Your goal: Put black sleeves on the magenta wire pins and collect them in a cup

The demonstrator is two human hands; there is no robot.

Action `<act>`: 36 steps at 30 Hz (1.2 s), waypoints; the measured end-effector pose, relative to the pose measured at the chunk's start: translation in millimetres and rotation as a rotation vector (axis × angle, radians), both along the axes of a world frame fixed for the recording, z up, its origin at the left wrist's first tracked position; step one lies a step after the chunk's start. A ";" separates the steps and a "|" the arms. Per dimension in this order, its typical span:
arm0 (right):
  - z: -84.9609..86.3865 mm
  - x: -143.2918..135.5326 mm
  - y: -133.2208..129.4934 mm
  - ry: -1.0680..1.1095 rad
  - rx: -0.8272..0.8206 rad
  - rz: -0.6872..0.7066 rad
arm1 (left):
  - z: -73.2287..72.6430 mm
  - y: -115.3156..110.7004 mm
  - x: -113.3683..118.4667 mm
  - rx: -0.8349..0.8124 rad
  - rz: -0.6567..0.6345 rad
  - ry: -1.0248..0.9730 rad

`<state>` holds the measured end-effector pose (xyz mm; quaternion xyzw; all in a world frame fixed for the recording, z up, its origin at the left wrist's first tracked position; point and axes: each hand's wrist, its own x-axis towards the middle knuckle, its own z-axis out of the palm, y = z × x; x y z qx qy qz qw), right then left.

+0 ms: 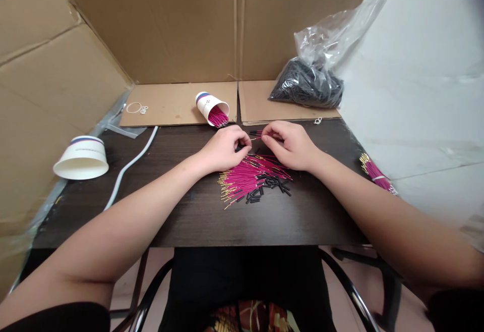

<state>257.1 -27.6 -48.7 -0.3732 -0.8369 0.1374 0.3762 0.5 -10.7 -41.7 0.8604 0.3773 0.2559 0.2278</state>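
My right hand (285, 143) pinches a thin magenta wire (257, 138), its gold-tipped end pointing left. Close beside it, my left hand (227, 149) is closed, with small black tubing (238, 146) showing in the curl of its fingers; how many pieces it holds is hidden. Below both hands spreads a loose pile of magenta wires (245, 178) with gold ends towards the left. Short black tube pieces (278, 181) lie on and beside the pile. Just beyond my fingers are a few wires with black ends (255, 132).
A paper cup of magenta wires (204, 101) lies tipped on cardboard (166, 105). Another cup (81, 158) rests at left beside a white cord (130, 163). A clear bag of black tubing (310, 82) stands at back right; a tied wire bundle (378, 174) lies at the right edge.
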 end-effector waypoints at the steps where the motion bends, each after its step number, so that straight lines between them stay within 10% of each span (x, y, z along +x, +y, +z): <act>1: -0.3 -0.3 -0.1 0.005 0.004 0.002 | 0.6 -0.2 -0.3 0.000 -0.004 0.019; 9: -0.5 -1.5 -0.8 0.022 0.012 -0.014 | 0.8 -3.5 -0.8 0.018 -0.043 0.141; 22: 2.3 -0.7 -1.4 0.073 -0.005 -0.185 | -11.8 7.0 8.1 -0.361 0.150 -0.447; 36: 1.9 -2.0 -1.9 0.067 0.011 -0.166 | -9.8 7.2 6.3 -0.370 0.180 -0.408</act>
